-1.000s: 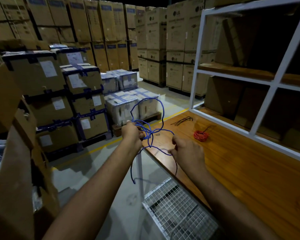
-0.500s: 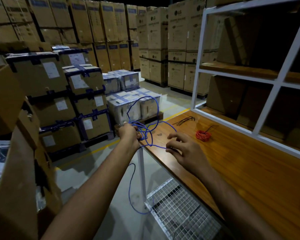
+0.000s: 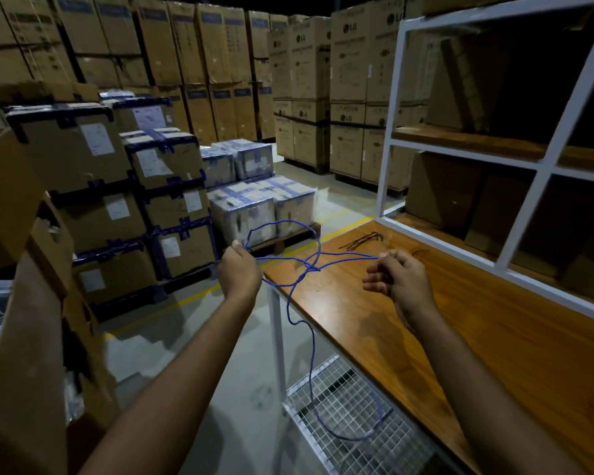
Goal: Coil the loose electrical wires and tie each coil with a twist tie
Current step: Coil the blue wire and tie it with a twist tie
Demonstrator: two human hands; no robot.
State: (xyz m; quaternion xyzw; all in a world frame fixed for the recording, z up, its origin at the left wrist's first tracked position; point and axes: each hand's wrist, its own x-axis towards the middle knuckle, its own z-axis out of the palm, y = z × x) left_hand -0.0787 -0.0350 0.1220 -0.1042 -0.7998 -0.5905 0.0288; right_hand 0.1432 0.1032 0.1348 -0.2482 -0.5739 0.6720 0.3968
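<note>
Two hands are up in front of the camera, both busy with one blue wire (image 3: 290, 258). The left hand (image 3: 239, 270) is curled into a fist around a bunch of the strands, held out past the near corner of the surface (image 3: 494, 337), over the floor. The right hand (image 3: 400, 277) is off to the right, above the wooden top, pinching one end of the wire between thumb and forefinger while the other fingers hang loosely curled underneath.

Between the hands the wire runs in a couple of nearly straight strands that cross at a small tangle about midway. One big loop arcs up from the left hand and swings back down into that crossing. From the tangle a long tail drops below the hands, wiggles down past the white leg and ends in a wide curve over the wire mesh shelf (image 3: 350, 426) under the surface.

Beyond the right hand, further along the wood, a little bundle of black twist ties (image 3: 362, 241) lies flat, well apart from both hands. To the right of the right hand stands a white metal frame (image 3: 542, 159) with wooden shelves. Behind the left hand there are stacks of cardboard boxes (image 3: 172, 180) on pallets, pretty dim back there
</note>
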